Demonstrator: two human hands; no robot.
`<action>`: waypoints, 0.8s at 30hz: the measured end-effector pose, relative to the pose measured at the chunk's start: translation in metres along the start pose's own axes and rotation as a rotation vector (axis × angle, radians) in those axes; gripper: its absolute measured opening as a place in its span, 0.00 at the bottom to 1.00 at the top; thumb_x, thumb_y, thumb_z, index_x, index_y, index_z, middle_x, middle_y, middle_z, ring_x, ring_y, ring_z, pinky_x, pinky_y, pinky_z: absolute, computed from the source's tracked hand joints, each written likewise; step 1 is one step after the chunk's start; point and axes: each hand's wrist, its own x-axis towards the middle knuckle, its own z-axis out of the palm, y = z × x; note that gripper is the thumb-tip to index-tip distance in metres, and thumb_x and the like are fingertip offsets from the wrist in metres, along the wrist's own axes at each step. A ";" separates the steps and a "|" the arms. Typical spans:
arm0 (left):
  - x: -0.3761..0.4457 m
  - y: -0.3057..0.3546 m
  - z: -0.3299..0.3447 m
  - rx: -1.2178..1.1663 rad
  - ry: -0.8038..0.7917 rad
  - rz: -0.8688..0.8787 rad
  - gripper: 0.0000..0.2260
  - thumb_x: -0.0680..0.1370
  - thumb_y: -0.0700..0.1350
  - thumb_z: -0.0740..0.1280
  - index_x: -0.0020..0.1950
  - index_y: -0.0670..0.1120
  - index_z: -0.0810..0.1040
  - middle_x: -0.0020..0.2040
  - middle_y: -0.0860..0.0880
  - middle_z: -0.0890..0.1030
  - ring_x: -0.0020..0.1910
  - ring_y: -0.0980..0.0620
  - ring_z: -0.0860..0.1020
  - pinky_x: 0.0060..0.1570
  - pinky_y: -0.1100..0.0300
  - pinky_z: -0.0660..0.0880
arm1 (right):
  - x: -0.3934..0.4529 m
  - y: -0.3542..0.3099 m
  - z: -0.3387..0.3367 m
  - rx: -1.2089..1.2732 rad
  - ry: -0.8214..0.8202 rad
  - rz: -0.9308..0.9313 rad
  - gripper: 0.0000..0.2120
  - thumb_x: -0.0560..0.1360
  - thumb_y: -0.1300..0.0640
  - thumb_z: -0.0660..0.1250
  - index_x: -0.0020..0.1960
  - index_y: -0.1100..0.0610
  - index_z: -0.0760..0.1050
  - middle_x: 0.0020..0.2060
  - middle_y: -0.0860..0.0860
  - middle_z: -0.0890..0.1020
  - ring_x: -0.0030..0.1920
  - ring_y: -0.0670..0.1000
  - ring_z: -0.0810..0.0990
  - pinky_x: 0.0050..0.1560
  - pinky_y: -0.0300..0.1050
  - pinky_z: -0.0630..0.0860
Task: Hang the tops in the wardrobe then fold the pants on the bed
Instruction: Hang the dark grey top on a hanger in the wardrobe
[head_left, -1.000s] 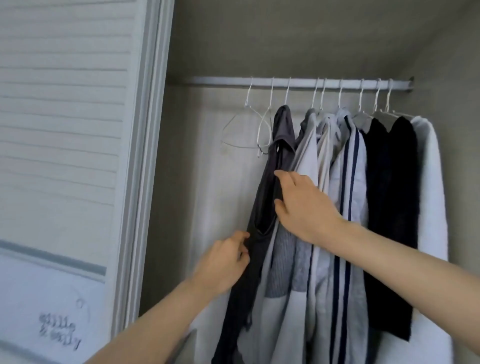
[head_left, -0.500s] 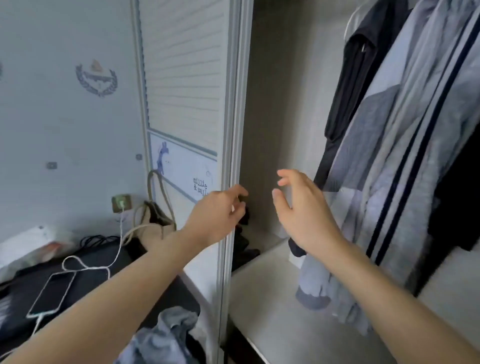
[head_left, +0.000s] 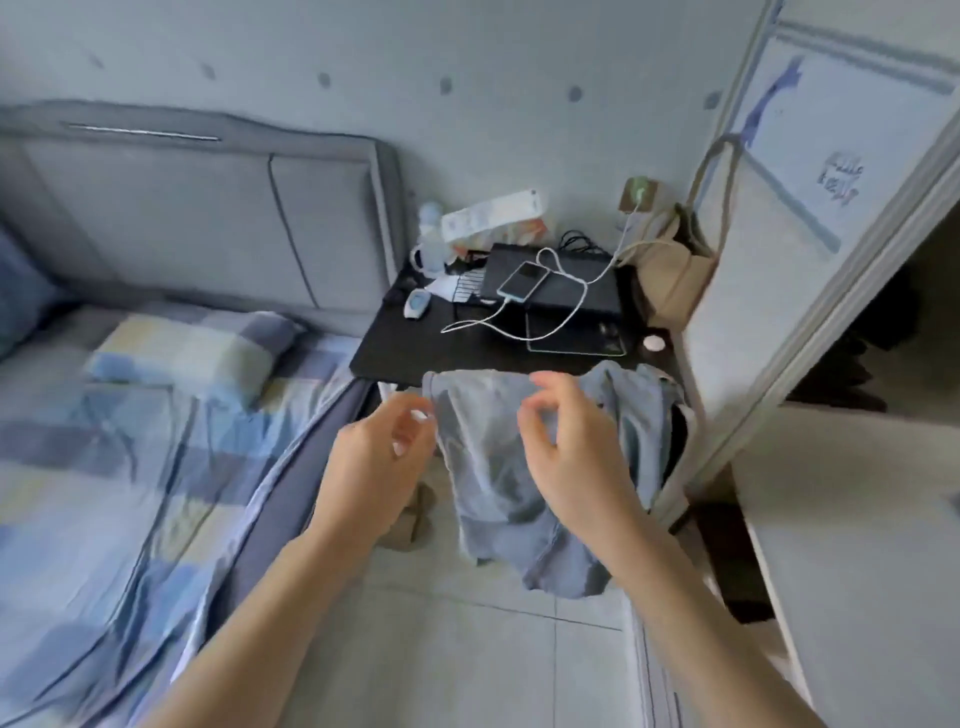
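Pants (head_left: 493, 457) hang off the table (head_left: 415, 353) edge just beyond both hands, left (head_left: 379, 467) and right (head_left: 576, 457), loosely curled and empty; best pinch the waistband at both corners, then lift clear.

bed (head_left: 130, 467) cut off at left edge, wardrobe (head_left: 852, 218) interior dark, grey garment (head_left: 483, 467) motion-blurred

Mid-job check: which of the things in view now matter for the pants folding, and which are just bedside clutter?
For the job:
grey-blue garment, draped off the black table's edge
bed
left hand and right hand, both reaching toward the garment, holding nothing yet

Lying about:
phone on its white cable
black table
beige bag
pillow
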 end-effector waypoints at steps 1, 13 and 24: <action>-0.016 -0.013 -0.013 -0.008 0.039 -0.061 0.03 0.75 0.56 0.63 0.46 0.65 0.74 0.34 0.62 0.81 0.36 0.64 0.79 0.35 0.75 0.69 | -0.006 -0.010 0.018 0.018 -0.047 -0.018 0.15 0.79 0.56 0.62 0.64 0.57 0.71 0.51 0.49 0.81 0.54 0.52 0.77 0.53 0.40 0.69; -0.296 -0.193 -0.191 0.070 0.427 -0.838 0.10 0.79 0.47 0.65 0.43 0.63 0.73 0.34 0.54 0.82 0.35 0.60 0.79 0.38 0.62 0.74 | -0.155 -0.181 0.277 0.154 -0.706 -0.276 0.12 0.79 0.55 0.60 0.62 0.53 0.72 0.51 0.50 0.79 0.55 0.50 0.76 0.47 0.36 0.66; -0.522 -0.323 -0.339 0.006 0.582 -1.275 0.07 0.78 0.44 0.65 0.44 0.55 0.77 0.38 0.50 0.82 0.38 0.58 0.79 0.36 0.67 0.71 | -0.341 -0.343 0.469 0.112 -1.140 -0.403 0.12 0.80 0.57 0.59 0.62 0.56 0.71 0.54 0.52 0.79 0.58 0.52 0.75 0.52 0.42 0.69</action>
